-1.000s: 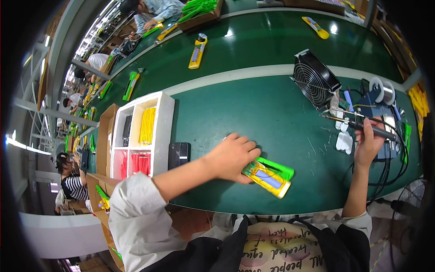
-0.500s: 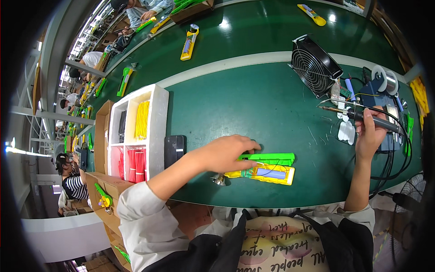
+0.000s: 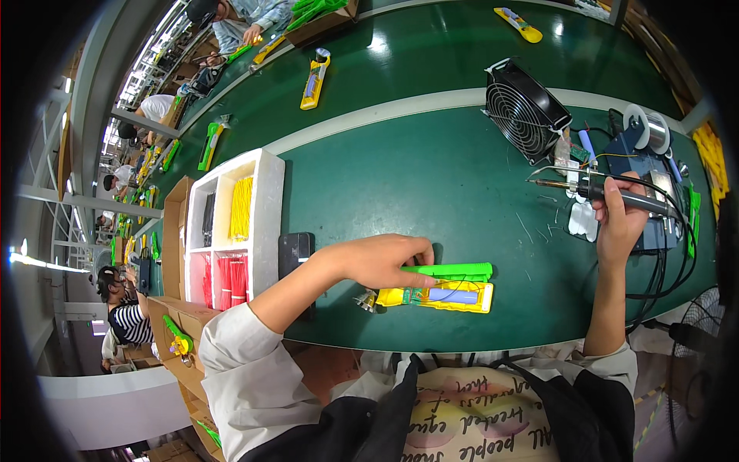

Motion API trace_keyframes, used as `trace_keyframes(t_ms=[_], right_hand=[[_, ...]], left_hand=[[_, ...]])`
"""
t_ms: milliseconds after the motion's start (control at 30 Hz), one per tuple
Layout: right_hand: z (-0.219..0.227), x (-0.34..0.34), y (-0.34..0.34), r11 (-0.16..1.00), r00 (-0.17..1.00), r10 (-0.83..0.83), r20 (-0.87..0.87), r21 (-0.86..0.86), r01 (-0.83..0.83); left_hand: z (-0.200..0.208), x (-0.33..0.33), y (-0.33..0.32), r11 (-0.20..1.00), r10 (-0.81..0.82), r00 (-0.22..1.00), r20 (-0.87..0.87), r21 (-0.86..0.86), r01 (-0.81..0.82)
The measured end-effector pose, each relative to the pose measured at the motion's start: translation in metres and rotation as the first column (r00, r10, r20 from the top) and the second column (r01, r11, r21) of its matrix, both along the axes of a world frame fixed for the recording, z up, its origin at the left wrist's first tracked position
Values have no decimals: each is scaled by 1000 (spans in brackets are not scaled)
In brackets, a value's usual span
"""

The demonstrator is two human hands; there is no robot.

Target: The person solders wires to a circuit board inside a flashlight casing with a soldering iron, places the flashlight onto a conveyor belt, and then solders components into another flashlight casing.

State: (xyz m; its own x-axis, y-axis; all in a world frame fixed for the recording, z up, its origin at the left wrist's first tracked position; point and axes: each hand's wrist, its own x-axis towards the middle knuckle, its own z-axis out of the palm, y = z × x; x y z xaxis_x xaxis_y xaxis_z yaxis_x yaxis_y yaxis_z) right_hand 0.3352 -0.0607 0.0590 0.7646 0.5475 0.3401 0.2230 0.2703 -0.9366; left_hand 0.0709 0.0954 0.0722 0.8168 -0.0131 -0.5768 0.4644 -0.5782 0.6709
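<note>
My right hand (image 3: 622,223) is closed round the handle of a soldering iron (image 3: 627,199), its tip pointing left above the bench. My left hand (image 3: 385,260) is closed at the left end of a green plastic casing (image 3: 458,272), thumb in front and fingers curled behind. Against the near side of that casing lies an open yellow flashlight housing (image 3: 469,305). It holds a blue cylindrical battery cell (image 3: 453,296), with a small green circuit board (image 3: 413,296) partly under my thumb and thin dark wires. At its left end sits a shiny lamp reflector (image 3: 366,300).
A white foam tray (image 3: 268,223) of yellow, red and black wires stands left, beside a black box (image 3: 295,250). A black fan (image 3: 525,112), solder spool (image 3: 657,132) and blue soldering station (image 3: 635,146) stand right. Cables hang near my right forearm. Other people work far left.
My left fingers have curled down behind the green casing, and the thumb now lies along its near edge. The reflector has turned slightly. My right hand still holds the soldering iron.
</note>
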Motion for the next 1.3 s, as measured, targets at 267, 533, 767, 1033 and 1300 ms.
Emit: trace_keyframes(t_ms=[267, 533, 767, 1033, 1300], right_hand=[[-1, 0, -1, 1000, 1000, 9, -19, 3, -9], [1, 0, 0, 1000, 1000, -3, -23, 9, 4], [2, 3, -2, 999, 1000, -17, -15, 45, 17], [6, 6, -5, 993, 998, -54, -29, 104, 57], [4, 9, -4, 988, 997, -42, -59, 145, 50]], left_hand=[[0, 0, -1, 990, 15, 999, -31, -136, -20], [9, -5, -52, 858, -153, 979, 132, 509, 65], [7, 6, -45, 506, -596, 802, 32, 790, 345], [8, -12, -49, 265, -923, 372, 99, 864, 427], [8, -26, -106, 680, 379, 838, 393, 496, -541]])
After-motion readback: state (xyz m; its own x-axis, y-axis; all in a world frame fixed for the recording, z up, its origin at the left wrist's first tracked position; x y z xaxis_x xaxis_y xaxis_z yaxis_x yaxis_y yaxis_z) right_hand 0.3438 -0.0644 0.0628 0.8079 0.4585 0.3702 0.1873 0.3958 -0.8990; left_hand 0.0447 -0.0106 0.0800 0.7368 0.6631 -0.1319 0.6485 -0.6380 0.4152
